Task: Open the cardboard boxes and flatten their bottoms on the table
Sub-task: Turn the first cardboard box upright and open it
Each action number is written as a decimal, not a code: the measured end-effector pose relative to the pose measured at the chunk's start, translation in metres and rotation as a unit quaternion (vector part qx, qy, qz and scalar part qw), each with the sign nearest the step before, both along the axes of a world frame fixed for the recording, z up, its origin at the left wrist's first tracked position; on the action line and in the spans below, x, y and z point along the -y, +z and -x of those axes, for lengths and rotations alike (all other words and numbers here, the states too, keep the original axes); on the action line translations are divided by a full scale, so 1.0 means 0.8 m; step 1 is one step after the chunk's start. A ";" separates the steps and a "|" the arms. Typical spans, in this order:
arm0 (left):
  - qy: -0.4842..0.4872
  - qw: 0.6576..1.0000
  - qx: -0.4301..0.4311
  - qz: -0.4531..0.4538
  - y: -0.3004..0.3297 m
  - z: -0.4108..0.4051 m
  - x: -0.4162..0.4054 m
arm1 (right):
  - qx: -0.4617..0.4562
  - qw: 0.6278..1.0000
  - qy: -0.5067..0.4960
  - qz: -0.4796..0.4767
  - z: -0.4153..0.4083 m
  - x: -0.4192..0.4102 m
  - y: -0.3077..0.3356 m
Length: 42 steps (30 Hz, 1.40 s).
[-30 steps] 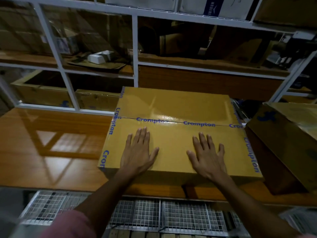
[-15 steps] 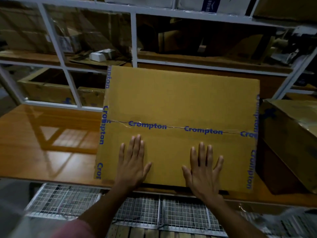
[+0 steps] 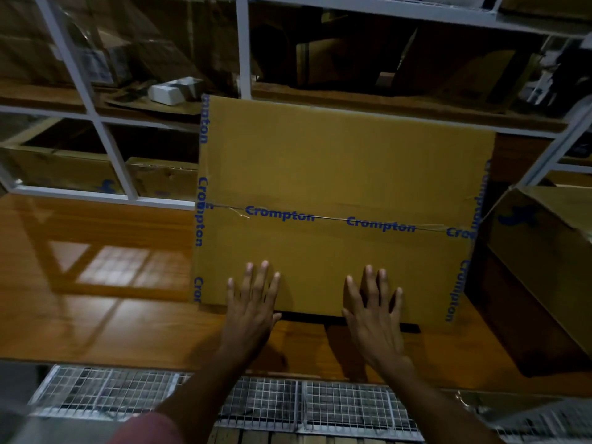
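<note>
A large brown cardboard box (image 3: 339,174) with blue "Crompton" tape along its seam and edges stands tipped up on the wooden table (image 3: 96,283), its taped face towards me. My left hand (image 3: 251,309) lies flat with fingers spread against the lower edge of that face. My right hand (image 3: 373,315) is flat beside it, fingers spread, on the same lower edge. A dark gap shows under the box between the hands.
A second brown box (image 3: 544,267) sits at the right, touching the big box's side. White metal shelving (image 3: 243,59) with cartons stands right behind the table. Wire mesh racks (image 3: 266,402) run below the table's near edge.
The box has tipped up from lying flat, its far edge rising towards the shelf. Both hands slid down to its lower edge.
</note>
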<state>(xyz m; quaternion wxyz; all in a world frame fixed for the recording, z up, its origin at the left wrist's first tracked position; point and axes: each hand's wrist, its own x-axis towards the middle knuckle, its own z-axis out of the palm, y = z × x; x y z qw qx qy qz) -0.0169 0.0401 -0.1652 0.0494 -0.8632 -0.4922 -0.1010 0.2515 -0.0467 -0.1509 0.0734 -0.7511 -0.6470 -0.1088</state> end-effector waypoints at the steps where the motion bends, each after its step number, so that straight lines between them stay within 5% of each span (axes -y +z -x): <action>1: 0.003 1.000 -0.005 0.010 -0.001 0.001 -0.001 | -0.003 1.000 -0.003 0.004 0.002 -0.001 -0.004; 14: 0.039 0.994 0.028 0.098 0.048 -0.018 0.012 | -0.029 0.997 -0.029 0.065 0.020 0.014 0.006; 22: 0.036 0.997 0.067 0.027 0.126 -0.032 -0.017 | -0.045 0.996 -0.031 0.072 0.031 0.005 0.036; 31: 0.004 0.995 0.049 -0.088 0.242 -0.054 -0.092 | -0.024 0.997 0.036 -0.070 0.019 -0.096 0.196; 42: -0.008 0.998 -0.012 -0.061 0.364 -0.100 -0.207 | 0.009 0.999 0.020 -0.032 -0.025 -0.210 0.329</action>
